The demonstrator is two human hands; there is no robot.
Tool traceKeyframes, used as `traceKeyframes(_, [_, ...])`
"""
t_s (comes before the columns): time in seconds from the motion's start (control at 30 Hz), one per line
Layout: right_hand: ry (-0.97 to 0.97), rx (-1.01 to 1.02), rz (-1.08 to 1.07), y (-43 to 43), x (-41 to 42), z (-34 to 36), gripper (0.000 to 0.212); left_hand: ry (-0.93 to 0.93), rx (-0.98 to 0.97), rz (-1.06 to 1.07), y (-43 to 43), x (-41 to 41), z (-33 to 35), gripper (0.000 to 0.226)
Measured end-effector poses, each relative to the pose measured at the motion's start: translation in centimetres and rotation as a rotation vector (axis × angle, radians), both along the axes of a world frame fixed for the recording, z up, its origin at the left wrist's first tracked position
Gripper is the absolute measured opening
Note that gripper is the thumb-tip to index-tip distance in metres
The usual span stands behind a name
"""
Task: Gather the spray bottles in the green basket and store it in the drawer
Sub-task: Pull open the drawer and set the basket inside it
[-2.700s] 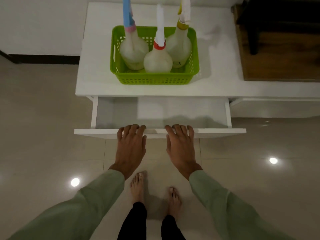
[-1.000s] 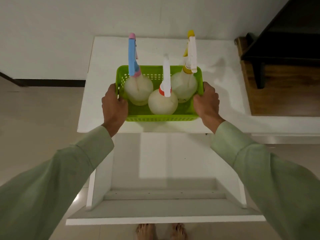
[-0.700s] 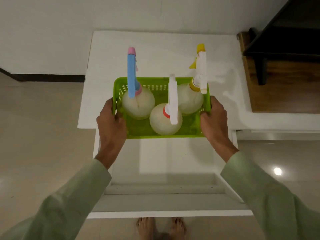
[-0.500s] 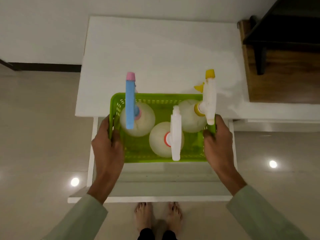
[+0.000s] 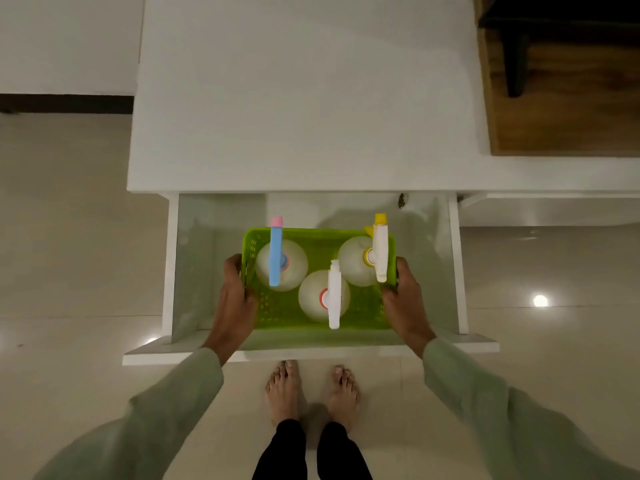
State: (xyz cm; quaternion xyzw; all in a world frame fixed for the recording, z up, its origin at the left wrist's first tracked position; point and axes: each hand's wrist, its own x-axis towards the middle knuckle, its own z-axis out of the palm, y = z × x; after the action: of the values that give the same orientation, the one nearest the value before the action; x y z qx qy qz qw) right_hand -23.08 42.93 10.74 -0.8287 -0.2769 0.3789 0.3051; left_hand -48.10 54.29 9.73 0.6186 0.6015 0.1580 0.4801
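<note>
Bare feet (image 5: 311, 393) stand on the tiled floor before the open drawer (image 5: 173, 271). The left hand (image 5: 235, 303) and right hand (image 5: 403, 303) each keep a clenched grip on a short side of the green basket (image 5: 277, 310), inside the drawer, with three spray bottles (image 5: 323, 296) upright. Beyond lies the white desk (image 5: 304, 98).

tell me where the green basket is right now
In the head view, the green basket sits inside the open drawer, below the white tabletop, held between the left hand and right hand.
</note>
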Motion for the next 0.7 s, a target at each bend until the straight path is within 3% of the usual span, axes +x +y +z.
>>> traceKeyframes(0.17, [-0.001,-0.113,0.088,0.7,0.4,-4.2,0.044,0.064,-0.112,-0.056,1.4,0.0,-4.9,0.056])
traceKeyframes(0.43, [0.014,-0.243,0.043,1.9,-0.2,-10.5,0.039,0.181,-0.262,-0.04,1.3,0.2,-11.9,0.057])
traceKeyframes(0.7, [0.009,-0.277,0.021,2.3,0.0,-11.8,0.033,0.235,-0.288,-0.14,1.6,0.2,-13.3,0.06])
